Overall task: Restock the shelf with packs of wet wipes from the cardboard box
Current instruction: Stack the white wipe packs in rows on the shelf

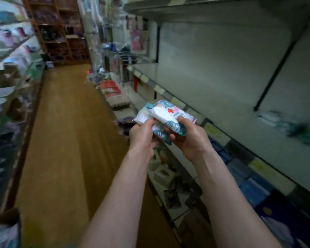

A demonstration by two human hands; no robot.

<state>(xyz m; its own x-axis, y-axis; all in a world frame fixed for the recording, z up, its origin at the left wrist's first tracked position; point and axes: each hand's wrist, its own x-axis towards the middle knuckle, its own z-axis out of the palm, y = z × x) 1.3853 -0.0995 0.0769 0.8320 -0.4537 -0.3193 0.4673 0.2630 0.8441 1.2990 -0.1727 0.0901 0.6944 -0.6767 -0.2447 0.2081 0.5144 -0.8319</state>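
Observation:
Both my hands hold packs of wet wipes in front of the grey shelf (213, 97). My right hand (190, 138) grips a white and teal leaf-patterned pack (170, 116) with a red cross on it. My left hand (143, 134) grips a second pack (144, 115) that sits partly under the first one. A few blurred packs (290, 126) lie on the shelf at the right. The cardboard box (5, 228) shows at the bottom left corner with packs inside.
A brown floor aisle (64, 140) runs ahead between stocked shelves (11, 72) on the left and the shelf unit on the right. Blue packages (254, 187) and tissue boxes (161, 174) fill the lower right shelves. Price tags (215, 131) line the shelf edge.

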